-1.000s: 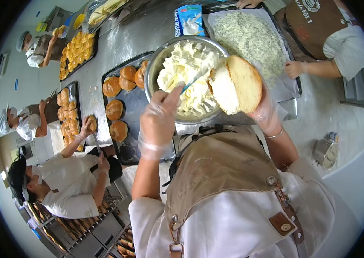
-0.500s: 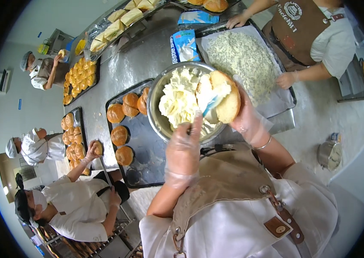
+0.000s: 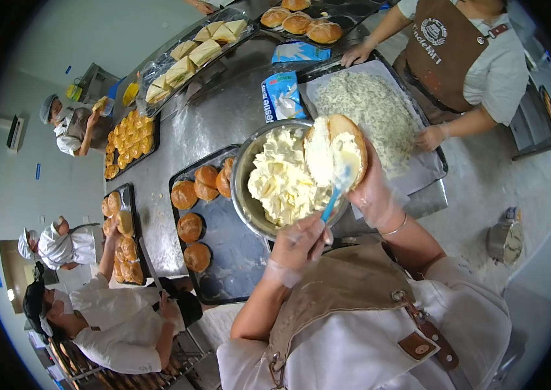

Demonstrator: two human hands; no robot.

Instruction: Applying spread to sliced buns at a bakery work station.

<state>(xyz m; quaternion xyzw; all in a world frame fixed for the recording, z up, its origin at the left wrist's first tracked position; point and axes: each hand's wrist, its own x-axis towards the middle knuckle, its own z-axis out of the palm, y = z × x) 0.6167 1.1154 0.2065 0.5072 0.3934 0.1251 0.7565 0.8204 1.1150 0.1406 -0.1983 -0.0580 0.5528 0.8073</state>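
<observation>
Reaching up on a bent elbow, closed tight around the handle of a blue spatula (image 3: 332,201) with the clear-gloved left hand (image 3: 299,244)! Laying the blade against the right half of a split bun (image 3: 337,130), right on the cream-coated cut face. Cupping that bun from the right with the gloved right hand (image 3: 374,188), palm turned inward, bangle (image 3: 395,226) at the wrist, forearm slanting up from the lower right. Holding it opened out over the right rim of a steel bowl (image 3: 239,185), just beside the heap of pale cream (image 3: 283,175) inside.

Across the metal surface (image 3: 223,104): left of the bowl, a dark tray (image 3: 236,257) with glossy round buns (image 3: 189,227). To the right, a paper-lined tray (image 3: 422,174) spread with a pale, green-flecked mix (image 3: 366,117), and at its edge a co-worker (image 3: 454,65) in a brown apron. Farther up, blue packets (image 3: 282,97) and a tray of pale wedges (image 3: 179,70). Off left, another co-worker (image 3: 116,331), touching buns; on the floor (image 3: 457,208) at right, a metal container (image 3: 505,242)
</observation>
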